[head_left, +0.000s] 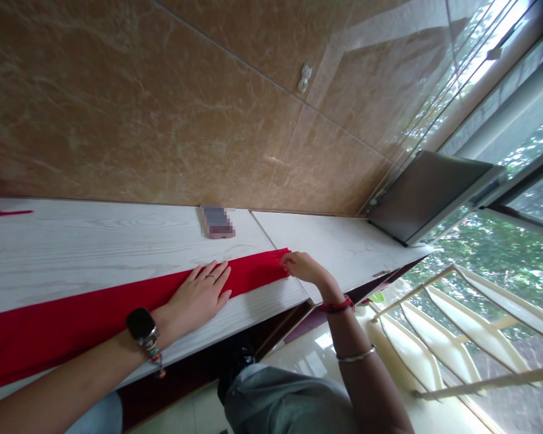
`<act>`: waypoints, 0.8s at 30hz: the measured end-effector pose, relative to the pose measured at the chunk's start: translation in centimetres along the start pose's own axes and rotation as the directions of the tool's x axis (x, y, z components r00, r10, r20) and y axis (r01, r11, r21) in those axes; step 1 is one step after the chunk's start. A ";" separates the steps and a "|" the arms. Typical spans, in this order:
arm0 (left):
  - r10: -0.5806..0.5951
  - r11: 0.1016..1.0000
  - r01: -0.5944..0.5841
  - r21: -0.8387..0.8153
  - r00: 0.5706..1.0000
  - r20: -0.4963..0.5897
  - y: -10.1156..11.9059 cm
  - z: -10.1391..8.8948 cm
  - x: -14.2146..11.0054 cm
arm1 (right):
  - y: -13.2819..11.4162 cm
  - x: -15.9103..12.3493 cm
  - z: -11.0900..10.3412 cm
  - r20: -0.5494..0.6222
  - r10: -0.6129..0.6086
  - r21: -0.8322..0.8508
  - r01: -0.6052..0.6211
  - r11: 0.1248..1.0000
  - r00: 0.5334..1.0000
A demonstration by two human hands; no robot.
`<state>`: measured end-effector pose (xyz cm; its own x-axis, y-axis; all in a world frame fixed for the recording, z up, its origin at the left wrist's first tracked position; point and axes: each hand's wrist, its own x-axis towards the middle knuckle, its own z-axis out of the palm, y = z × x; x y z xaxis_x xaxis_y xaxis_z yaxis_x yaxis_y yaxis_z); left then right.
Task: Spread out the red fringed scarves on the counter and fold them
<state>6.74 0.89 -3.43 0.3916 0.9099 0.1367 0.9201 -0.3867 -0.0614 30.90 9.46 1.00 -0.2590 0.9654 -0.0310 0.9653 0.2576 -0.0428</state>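
Note:
A long red cloth [95,313] lies stretched along a white wood-grain table [95,241]. My left hand [201,295] rests flat on the cloth near its middle, fingers stretched out, with a ring on one finger and a dark watch on the wrist. My right hand [298,265] is at the fringed far end of the cloth, fingers curled and pinching its edge. That wrist wears a red band, with a silver bangle further up the forearm.
A phone [216,221] lies on the table by the brown marble wall [163,102]. A closed grey laptop [428,193] sits at the table's far end near a window. A second white tabletop [344,241] adjoins. Pale chairs [470,325] stand beyond.

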 end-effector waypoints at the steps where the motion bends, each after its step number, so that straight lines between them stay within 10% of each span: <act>1: 0.000 1.000 0.000 0.000 1.000 0.000 0.0 0.0 0.0 | -0.2 0.1 0.2 0.014 0.009 0.000 -0.009 1.000 1.000; 8: -0.003 1.000 0.003 0.010 1.000 0.004 0.1 -0.1 0.1 | 1.9 -0.3 0.3 -0.080 0.171 -0.079 -0.177 0.981 0.982; 15: 0.008 0.999 -0.008 0.032 1.000 -0.006 0.0 0.1 0.0 | -0.7 0.3 0.4 -0.087 0.018 -0.020 -0.020 1.000 0.996; 24: 0.003 1.000 -0.005 -0.029 0.997 -0.071 -0.2 0.9 0.1 | 2.5 0.4 1.4 -0.168 0.031 -0.017 -0.034 0.999 0.985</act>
<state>6.56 1.21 -4.32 0.3935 0.8958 0.2066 0.9179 -0.3954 -0.0338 33.18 10.41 -0.49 -0.2198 0.9661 0.1355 0.9740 0.2252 -0.0250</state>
